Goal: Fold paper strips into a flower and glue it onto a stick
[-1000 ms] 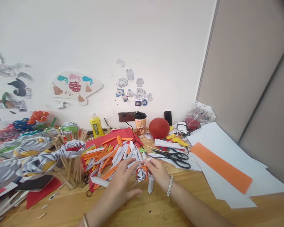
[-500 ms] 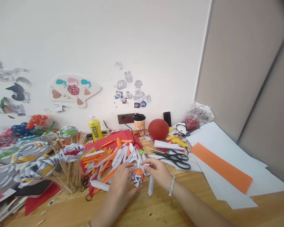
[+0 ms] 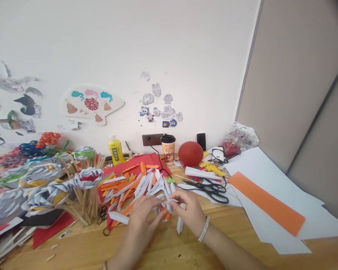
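Note:
A small folded-paper piece in white and orange (image 3: 166, 214) is held between both hands low in the middle. My left hand (image 3: 144, 217) curls round its left side, thumb and fingers touching it. My right hand (image 3: 188, 207), with a beaded bracelet at the wrist, pinches its white upper right part. A white folded strip (image 3: 180, 224) lies just under my right hand. Behind my fingers is a pile of orange and white folded strips (image 3: 141, 183) on red paper (image 3: 128, 165). The underside of the held piece is hidden.
White paper sheets (image 3: 252, 180) with an orange strip (image 3: 267, 202) lie at the right. Black scissors (image 3: 214, 191), a yellow glue gun (image 3: 216, 170), a red balloon (image 3: 190, 153), a cup (image 3: 168, 150) and a yellow bottle (image 3: 116, 150) stand behind. Paper flowers (image 3: 47, 195) fill the left.
The view has shifted slightly. My hands have closed in over the folded piece, which is now more covered, and my right fingers sit lower and nearer its middle.

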A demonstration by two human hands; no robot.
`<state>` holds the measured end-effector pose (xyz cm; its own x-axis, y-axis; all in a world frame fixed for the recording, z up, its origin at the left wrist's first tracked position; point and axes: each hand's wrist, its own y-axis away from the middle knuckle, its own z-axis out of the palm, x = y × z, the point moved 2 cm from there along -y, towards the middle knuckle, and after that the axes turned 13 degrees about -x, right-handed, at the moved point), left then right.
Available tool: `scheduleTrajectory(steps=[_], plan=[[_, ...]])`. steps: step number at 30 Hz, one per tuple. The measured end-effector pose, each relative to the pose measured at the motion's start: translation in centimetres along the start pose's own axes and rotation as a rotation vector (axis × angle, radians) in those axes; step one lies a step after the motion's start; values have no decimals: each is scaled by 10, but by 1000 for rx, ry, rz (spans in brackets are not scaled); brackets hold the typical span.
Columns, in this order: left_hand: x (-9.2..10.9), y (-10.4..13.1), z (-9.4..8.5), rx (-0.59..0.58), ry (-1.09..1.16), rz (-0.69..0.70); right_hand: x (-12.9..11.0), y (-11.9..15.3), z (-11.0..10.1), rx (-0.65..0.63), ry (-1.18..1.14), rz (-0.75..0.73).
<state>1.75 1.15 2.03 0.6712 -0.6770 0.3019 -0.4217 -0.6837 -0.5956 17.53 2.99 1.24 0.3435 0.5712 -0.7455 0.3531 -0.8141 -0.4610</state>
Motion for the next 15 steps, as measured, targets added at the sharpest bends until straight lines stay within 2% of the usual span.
scheduleTrajectory(steps=[2,6,15], plan=[[-1,1,2,-7,16,-3,-1,1,1,-15,18,-49],[-3,2,3,-23,40,-20,-5,2,3,-115,153,-239],[-1,2,5,-98,116,-58,0,1,3,-108,140,-192]])
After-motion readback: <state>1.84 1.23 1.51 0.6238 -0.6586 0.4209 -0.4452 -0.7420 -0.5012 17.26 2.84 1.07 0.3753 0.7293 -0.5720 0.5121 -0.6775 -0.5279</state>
